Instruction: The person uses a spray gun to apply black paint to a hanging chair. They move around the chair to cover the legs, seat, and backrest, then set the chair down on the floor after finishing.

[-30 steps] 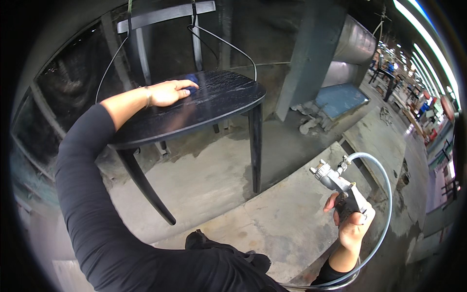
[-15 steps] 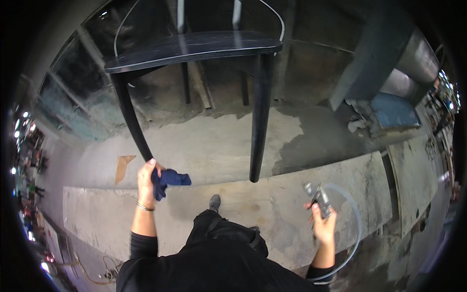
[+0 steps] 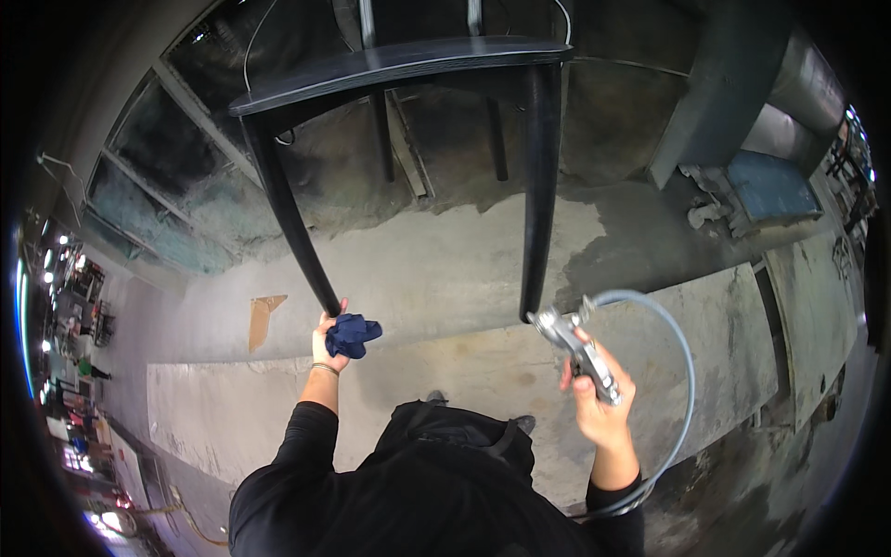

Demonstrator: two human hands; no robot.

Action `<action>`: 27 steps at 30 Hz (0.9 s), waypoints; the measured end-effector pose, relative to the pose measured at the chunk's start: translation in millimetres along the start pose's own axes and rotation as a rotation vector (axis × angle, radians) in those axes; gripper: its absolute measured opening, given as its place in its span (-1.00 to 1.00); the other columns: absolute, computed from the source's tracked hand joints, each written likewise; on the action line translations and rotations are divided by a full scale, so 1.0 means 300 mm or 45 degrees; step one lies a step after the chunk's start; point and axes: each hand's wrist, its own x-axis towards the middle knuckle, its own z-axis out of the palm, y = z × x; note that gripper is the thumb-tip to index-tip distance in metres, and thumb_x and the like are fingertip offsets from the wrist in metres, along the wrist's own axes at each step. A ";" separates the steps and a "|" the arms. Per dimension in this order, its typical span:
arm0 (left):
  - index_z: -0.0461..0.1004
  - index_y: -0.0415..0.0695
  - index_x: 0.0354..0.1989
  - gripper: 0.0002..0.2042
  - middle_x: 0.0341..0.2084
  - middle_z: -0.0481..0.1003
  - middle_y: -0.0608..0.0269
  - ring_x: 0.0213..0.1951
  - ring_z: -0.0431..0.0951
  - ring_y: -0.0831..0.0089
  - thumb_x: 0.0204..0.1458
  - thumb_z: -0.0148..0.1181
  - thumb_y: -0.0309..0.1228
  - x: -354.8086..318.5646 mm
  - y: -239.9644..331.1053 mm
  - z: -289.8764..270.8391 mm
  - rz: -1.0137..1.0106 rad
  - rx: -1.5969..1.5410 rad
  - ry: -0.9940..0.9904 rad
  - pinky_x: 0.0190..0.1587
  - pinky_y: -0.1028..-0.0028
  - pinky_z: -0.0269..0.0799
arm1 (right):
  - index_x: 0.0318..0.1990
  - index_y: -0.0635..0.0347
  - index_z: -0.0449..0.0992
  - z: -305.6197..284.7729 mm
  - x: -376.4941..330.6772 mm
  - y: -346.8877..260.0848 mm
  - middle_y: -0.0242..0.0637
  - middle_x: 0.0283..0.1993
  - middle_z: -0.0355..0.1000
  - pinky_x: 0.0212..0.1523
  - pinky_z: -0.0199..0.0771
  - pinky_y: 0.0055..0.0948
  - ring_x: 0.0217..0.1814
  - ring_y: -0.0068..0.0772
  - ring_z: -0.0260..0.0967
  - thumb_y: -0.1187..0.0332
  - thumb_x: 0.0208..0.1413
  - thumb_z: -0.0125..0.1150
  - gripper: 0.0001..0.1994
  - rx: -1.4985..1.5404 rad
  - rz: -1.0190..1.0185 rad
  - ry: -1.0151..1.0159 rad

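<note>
While the black chair [image 3: 399,71] hangs, both hands are full

Since wires [image 3: 247,56] run up from both ends of the seat, the black chair is hanging right in front of the person, legs pointing down. Left hand [image 3: 325,342] is curled up with a bunched navy cloth [image 3: 355,336] in it, right at the foot of the left front leg [image 3: 295,232]. Cloth covers part of the fingers, so can't tell how much of the leg they're gripping. Right hand [image 3: 605,401] is wrapped around a silvery spray gun [image 3: 585,351], its front end by the foot of the right front leg [image 3: 540,186]; can't tell if they touch. A grey-blue hose [image 3: 690,390] loops from the gun down to the right forearm. Farther out, a brown flat scrap [image 3: 261,323] lies on the floor [image 3: 418,251] to the left, and a blue panel [image 3: 770,186] sits off to the right.
</note>
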 end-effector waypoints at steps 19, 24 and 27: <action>0.29 -0.14 0.30 -0.64 0.33 0.39 0.11 -0.17 0.70 0.35 0.37 0.07 -0.43 -0.136 0.170 0.109 -0.675 0.442 -0.429 -0.01 0.27 0.67 | 0.11 0.20 0.64 0.775 0.395 0.167 -0.15 -0.40 0.63 -0.21 0.52 -0.44 -0.30 -0.55 0.57 -0.20 0.18 0.34 -0.37 -0.215 0.167 0.307; 0.27 -0.14 0.35 -0.63 0.37 0.35 0.06 -0.28 0.66 0.43 0.40 -0.01 -0.43 -0.147 0.171 0.077 -0.654 0.494 -0.419 -0.05 0.31 0.66 | 0.12 0.12 0.65 0.829 0.365 0.340 -0.07 -0.33 0.66 -0.12 0.57 -0.29 -0.21 -0.25 0.66 -0.36 0.15 0.24 -0.28 -0.366 0.569 0.093; 0.28 -0.13 0.35 -0.63 0.36 0.36 0.04 -0.31 0.65 0.46 0.40 -0.01 -0.44 -0.144 0.166 0.062 -0.640 0.528 -0.380 -0.08 0.33 0.65 | 0.14 0.12 0.64 0.836 0.340 0.372 0.00 -0.25 0.66 -0.05 0.59 -0.21 -0.08 -0.09 0.67 -0.36 0.15 0.23 -0.28 -0.450 0.656 0.005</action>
